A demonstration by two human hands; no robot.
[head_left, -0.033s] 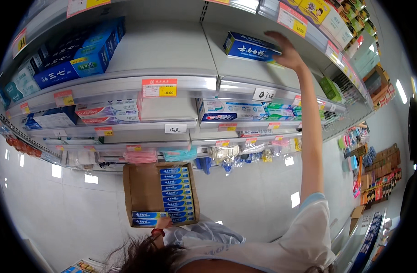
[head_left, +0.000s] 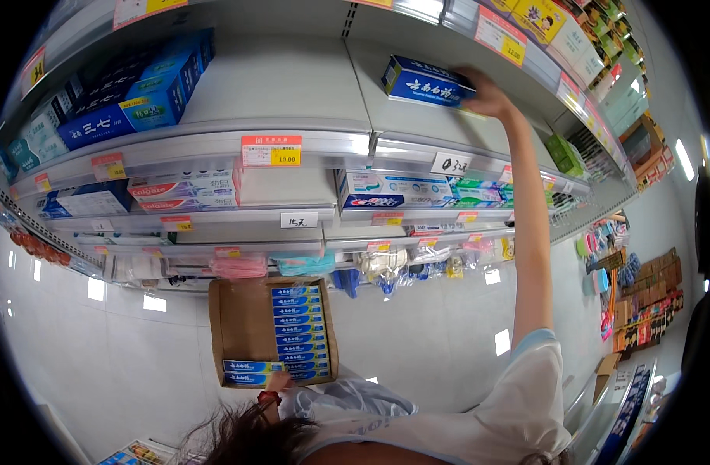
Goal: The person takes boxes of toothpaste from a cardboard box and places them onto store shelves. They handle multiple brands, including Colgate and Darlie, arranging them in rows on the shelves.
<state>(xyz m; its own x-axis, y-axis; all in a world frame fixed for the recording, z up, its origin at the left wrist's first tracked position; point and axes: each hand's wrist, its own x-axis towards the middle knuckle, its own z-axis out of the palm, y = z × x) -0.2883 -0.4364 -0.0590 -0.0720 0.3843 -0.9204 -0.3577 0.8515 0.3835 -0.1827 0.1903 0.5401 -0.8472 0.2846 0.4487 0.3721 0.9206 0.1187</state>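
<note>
On the upper right shelf [head_left: 440, 128], a blue toothpaste box [head_left: 426, 85] lies lengthwise. My right hand [head_left: 485, 94] is closed round its right end, with fingers behind and the thumb side at the front. Down below, an open cardboard carton [head_left: 242, 318] contains a column of blue-and-white toothpaste boxes [head_left: 300, 329] along its right side. Two more such boxes [head_left: 250, 366] lie at its near left. At the carton's near edge, my left hand [head_left: 278, 380] grips the rim beside these boxes; its fingertips are small and partly hidden.
Dark blue boxes [head_left: 130, 108] fill the upper left shelf. Lower shelves carry other toothpaste cartons [head_left: 184, 190] and bagged goods [head_left: 304, 263]. Price-tag strips [head_left: 308, 147] run along the shelf fronts. A green box [head_left: 566, 155] stands farther right, and stocked goods [head_left: 646, 302] line the right side.
My right hand's fingers have come down from above and closed round the box's right end. The box has shifted very slightly. My left hand stays at the carton.
</note>
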